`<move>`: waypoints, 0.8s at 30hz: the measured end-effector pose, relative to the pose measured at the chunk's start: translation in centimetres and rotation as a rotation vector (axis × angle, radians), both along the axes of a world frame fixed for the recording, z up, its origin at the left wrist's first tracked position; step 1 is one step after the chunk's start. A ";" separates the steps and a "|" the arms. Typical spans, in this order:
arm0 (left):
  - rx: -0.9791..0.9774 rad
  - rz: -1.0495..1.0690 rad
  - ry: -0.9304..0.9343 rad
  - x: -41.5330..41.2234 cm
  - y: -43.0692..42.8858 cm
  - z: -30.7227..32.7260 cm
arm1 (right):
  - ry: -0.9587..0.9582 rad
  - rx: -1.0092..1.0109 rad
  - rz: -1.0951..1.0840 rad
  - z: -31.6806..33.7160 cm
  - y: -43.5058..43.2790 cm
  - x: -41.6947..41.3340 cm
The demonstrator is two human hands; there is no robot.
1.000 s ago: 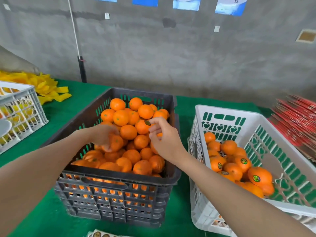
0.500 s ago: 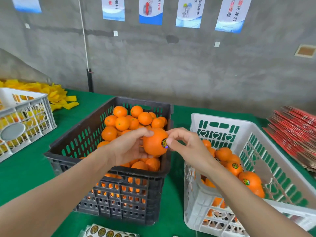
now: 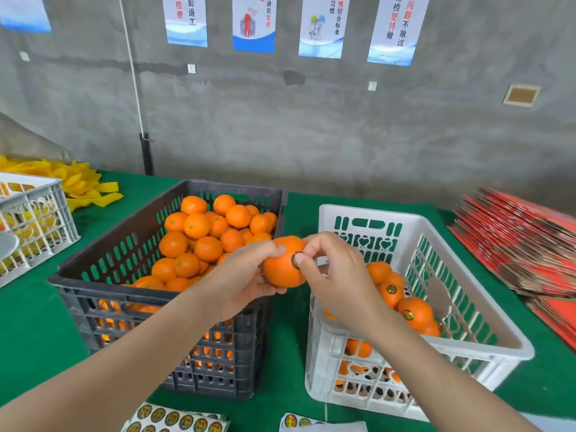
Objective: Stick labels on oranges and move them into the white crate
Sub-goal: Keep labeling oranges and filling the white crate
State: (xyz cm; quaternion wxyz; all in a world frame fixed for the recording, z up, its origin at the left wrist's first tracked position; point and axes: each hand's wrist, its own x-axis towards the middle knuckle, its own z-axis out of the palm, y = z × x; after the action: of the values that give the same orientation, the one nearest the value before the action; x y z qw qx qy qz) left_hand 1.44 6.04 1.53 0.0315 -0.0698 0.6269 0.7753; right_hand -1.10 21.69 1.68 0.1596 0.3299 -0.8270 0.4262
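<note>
- Here, held orange [image 3: 280,269]: one fruit, in the air over the right-hand rim of the black crate [image 3: 124,294], between both hands.
- Left hand [image 3: 240,282]: fingers and thumb curled round the left side of the held orange, gripping it.
- Right hand [image 3: 339,275]: fingers curled, thumb tip pressing the round label [image 3: 294,260] onto the fruit's right face, bent forefinger touching the skin just above it (the label is partly covered by the thumb).
- Loose oranges [image 3: 199,226]: heaped inside the black crate, highest toward its far wall.
- White crate [image 3: 374,213]: just right of the black crate, holding labelled oranges [image 3: 414,310] with round stickers showing.
- Sticker sheet [image 3: 174,419]: flat on the green cloth [image 3: 31,322] in front of the black crate; second sheet [image 3: 299,420] in front and to its right.
- Grey lattice basket [image 3: 37,219]: well left of the black crate, contents yellow, not identifiable.
- Yellow strips [image 3: 81,185]: piled behind and left of the black crate.
- Red flat cartons [image 3: 523,244]: stacked far right of the black crate, beyond the white crate.
</note>
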 end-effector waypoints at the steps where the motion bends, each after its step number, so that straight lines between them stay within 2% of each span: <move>1: -0.016 -0.005 0.003 -0.1 0.3 -0.1 | 0.022 -0.012 -0.014 -0.2 0.4 0.1; 3: -0.037 -0.031 -0.004 -0.2 0.9 -0.5 | 0.030 -0.036 -0.036 -0.5 1.2 0.2; 6: -0.066 -0.075 -0.022 -0.4 2.1 -1.1 | -0.143 -0.097 -0.045 -0.9 2.8 -0.1; 9: 0.014 -0.072 -0.050 -0.7 3.5 -1.9 | -0.204 -0.115 -0.030 -1.4 4.5 -0.8; 12: 0.112 -0.066 -0.051 -1.6 5.3 -1.9 | -0.240 -0.079 0.085 -1.6 5.8 -1.9; 14: 0.095 -0.098 -0.025 -2.4 6.6 -1.6 | -0.285 -0.017 0.143 -1.2 6.8 -3.1; 17: 0.005 -0.109 0.000 -3.2 8.1 -1.3 | -0.281 0.087 0.058 -0.9 8.5 -6.6; 19: -0.133 0.024 -0.009 -3.2 8.3 -1.6 | -0.310 0.253 -0.067 -1.5 10.3 -9.6; 21: -0.221 0.139 -0.032 -2.8 7.7 -2.9 | -0.416 0.594 -0.169 -3.0 12.5 -12.4; 23: -0.282 0.146 -0.088 -2.0 7.0 -4.5 | -0.534 0.897 -0.167 -5.3 13.6 -14.3; 24: -0.304 0.133 -0.134 -1.5 6.8 -5.4 | -0.603 0.929 -0.162 -6.4 13.8 -14.7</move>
State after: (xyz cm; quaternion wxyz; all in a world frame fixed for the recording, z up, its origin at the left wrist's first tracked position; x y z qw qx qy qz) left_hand -0.07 12.87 -3.87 0.0110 -0.1668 0.7275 0.6654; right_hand -15.75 35.53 -4.71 -0.2140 0.1645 -0.9596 0.0791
